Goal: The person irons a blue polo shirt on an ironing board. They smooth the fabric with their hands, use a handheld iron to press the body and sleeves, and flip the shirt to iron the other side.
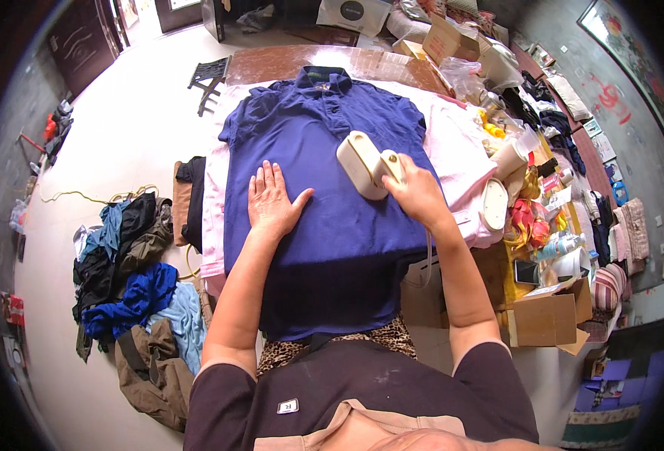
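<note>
A navy blue polo shirt (303, 163) lies front up before me, its buttoned collar at the far end. Its lower hem hangs over the near table edge towards my lap. My left hand (271, 200) rests flat on the shirt's left half, thumb spread, holding nothing. In my right hand (416, 189) is the handle of a white handheld garment steamer (360, 163), tilted over the shirt's right half. Whether its face touches the fabric is hard to tell. A pale cord (429, 253) hangs below that hand. Under the shirt is spread a pink cloth (456, 141).
A white oval stand (495, 204) sits at the right on the pink cloth. Beyond it are dragon fruit (523, 220), a bottle (560, 246) and a cardboard box (551, 315). Heaped clothes (129, 282) lie at left, near a folding stool (210, 76) and a yellow cord (72, 194).
</note>
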A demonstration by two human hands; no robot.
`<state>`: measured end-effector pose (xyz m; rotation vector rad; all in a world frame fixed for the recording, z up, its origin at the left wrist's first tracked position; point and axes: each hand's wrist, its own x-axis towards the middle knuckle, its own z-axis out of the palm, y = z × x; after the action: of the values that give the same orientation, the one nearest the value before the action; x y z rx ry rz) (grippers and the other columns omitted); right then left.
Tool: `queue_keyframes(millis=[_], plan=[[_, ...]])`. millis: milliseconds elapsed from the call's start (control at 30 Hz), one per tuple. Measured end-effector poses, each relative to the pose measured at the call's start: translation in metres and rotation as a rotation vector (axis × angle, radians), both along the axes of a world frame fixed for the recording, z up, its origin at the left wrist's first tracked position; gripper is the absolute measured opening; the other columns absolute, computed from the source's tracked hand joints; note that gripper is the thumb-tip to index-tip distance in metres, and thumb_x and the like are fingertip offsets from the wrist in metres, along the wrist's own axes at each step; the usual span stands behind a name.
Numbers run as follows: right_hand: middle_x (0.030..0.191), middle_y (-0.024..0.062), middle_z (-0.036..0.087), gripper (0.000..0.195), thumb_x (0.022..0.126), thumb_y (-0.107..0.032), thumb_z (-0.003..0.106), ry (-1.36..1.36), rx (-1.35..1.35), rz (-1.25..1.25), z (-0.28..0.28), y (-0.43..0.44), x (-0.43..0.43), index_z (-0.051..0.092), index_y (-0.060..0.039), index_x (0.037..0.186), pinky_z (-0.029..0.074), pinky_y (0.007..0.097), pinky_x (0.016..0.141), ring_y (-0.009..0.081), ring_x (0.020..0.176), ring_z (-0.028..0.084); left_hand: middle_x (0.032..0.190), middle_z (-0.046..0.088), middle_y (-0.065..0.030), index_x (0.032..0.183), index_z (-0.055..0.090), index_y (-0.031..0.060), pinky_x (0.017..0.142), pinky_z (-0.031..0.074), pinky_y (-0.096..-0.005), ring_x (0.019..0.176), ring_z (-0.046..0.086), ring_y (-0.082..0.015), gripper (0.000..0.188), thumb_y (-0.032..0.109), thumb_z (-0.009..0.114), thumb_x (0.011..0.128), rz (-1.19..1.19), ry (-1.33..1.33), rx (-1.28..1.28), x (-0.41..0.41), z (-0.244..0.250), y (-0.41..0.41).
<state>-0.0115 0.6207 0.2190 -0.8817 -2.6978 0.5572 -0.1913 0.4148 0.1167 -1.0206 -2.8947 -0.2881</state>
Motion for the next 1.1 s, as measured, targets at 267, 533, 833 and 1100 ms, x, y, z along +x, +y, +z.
queue_keyframes(millis=[267, 533, 833, 1100], plan=[[0.109, 0.0299, 0.068, 0.052, 0.088, -0.032, 0.067, 0.027, -0.013, 0.021, -0.004, 0.023, -0.013, 0.056, -0.0044, 0.131, 0.052, 0.0472, 0.090, 0.0470, 0.104, 0.065, 0.166, 0.020, -0.0178, 0.158, 0.021, -0.0031, 0.126, 0.010, -0.0404, 0.154, 0.019, -0.0278, 0.105, 0.078, 0.036, 0.093, 0.031, -0.015, 0.013, 0.002, -0.002, -0.002], [0.096, 0.0312, 0.068, 0.052, 0.090, -0.036, 0.063, 0.002, 0.027, 0.076, 0.007, -0.006, 0.032, 0.052, -0.0075, 0.132, 0.051, 0.0546, 0.083, 0.0490, 0.093, 0.066, 0.166, 0.019, -0.0181, 0.157, 0.021, -0.0038, 0.126, 0.010, -0.0403, 0.154, 0.017, -0.0276, 0.106, 0.078, 0.035, 0.092, 0.041, -0.001, 0.012, 0.002, -0.002, -0.004], [0.107, 0.0299, 0.068, 0.057, 0.088, -0.034, 0.068, 0.013, -0.063, 0.060, 0.003, 0.014, 0.022, 0.055, -0.0030, 0.134, 0.052, 0.0461, 0.090, 0.0454, 0.102, 0.066, 0.166, 0.020, -0.0188, 0.157, 0.022, -0.0047, 0.126, 0.009, -0.0408, 0.155, 0.017, -0.0287, 0.104, 0.076, 0.036, 0.093, 0.025, 0.001, 0.012, -0.002, -0.003, -0.005], [0.109, 0.0271, 0.069, 0.053, 0.089, -0.036, 0.068, 0.049, -0.091, -0.065, 0.009, 0.015, 0.043, 0.057, -0.0052, 0.130, 0.053, 0.0441, 0.089, 0.0434, 0.104, 0.067, 0.164, 0.024, -0.0230, 0.155, 0.023, -0.0077, 0.126, 0.012, -0.0414, 0.153, 0.020, -0.0333, 0.104, 0.074, 0.041, 0.094, -0.147, 0.084, 0.044, 0.034, 0.008, 0.033]])
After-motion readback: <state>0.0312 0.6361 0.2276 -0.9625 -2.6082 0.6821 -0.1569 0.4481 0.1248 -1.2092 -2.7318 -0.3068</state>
